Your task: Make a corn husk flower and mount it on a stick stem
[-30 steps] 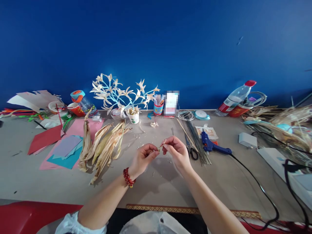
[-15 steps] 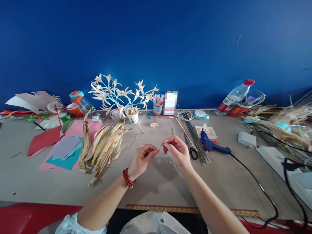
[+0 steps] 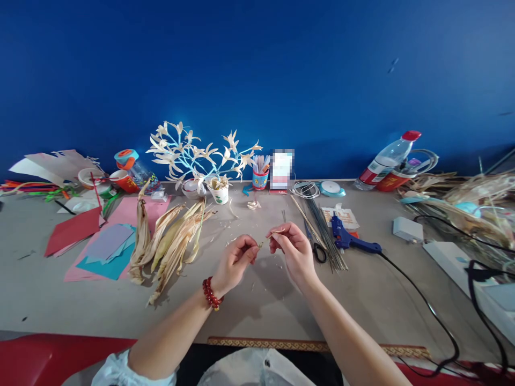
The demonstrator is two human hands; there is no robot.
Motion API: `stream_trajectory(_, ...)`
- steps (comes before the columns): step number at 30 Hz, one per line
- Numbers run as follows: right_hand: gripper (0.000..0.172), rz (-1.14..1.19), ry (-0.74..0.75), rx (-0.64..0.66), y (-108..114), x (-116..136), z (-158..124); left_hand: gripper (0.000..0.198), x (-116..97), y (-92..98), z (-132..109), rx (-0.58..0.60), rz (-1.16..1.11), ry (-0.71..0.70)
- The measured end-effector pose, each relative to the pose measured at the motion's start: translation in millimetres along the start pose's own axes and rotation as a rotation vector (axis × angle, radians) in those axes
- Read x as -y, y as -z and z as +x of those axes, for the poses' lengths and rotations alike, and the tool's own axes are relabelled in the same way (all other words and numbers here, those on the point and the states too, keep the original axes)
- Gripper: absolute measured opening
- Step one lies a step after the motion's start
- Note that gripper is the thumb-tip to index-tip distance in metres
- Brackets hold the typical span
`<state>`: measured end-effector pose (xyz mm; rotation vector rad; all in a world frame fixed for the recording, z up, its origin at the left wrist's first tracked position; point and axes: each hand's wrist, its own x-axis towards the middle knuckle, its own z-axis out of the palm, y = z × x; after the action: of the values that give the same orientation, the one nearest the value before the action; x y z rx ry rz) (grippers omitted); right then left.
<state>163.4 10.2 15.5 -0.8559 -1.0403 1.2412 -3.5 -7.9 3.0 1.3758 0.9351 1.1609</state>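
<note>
Above the middle of the table, my left hand (image 3: 239,258) is closed in a pinch. A tiny yellowish-green piece (image 3: 260,245) shows at its fingertips, too small to name. Close beside it, my right hand (image 3: 293,249) also pinches, with a thin pale strip (image 3: 271,235) between thumb and forefinger. The fingertips of the two hands are slightly apart. Small pale scraps lie on the table around and below them. Dried corn husks (image 3: 177,241) lie left of my left hand. Black-handled scissors (image 3: 319,253) and a bundle of thin wire stems (image 3: 328,236) lie right of my right hand.
A blue hot glue gun (image 3: 354,241) with a black cord lies at right, near a white power strip (image 3: 462,273). Husk flowers on blue stems (image 3: 201,153) stand at the back, beside a pen cup (image 3: 260,179). Coloured paper (image 3: 108,246) lies left; a plastic bottle (image 3: 386,161) leans back right.
My left hand has drawn back slightly to the left, its fingertips now farther from the small piece's end. My right hand stays almost in place, still pinching.
</note>
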Motion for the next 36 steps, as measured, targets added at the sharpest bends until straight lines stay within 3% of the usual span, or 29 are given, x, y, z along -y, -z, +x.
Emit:
stream_trajectory(8, 0.008, -0.054, 0.017, 0.083, -2.1, -0.9, -3.7, 0.017, 5.4, -2.4, -1.5, -0.009, -0.154, -0.016)
stream_trajectory(12, 0.005, -0.15, 0.08, 0.095, -1.7, -4.5, -4.9, 0.023, 4.4, -2.9, -4.5, 0.015, -0.227, -0.003)
stream_trajectory(29, 0.005, -0.085, 0.135, 0.101, -2.9, -4.2, -4.0, 0.019, 0.8, -6.9, -5.8, -0.066, 0.087, 0.026)
stream_trajectory(36, 0.005, -0.025, 0.093, 0.094, -2.5, -4.5, -3.9, 0.014, -1.7, -6.5, -8.1, -0.078, 0.324, -0.113)
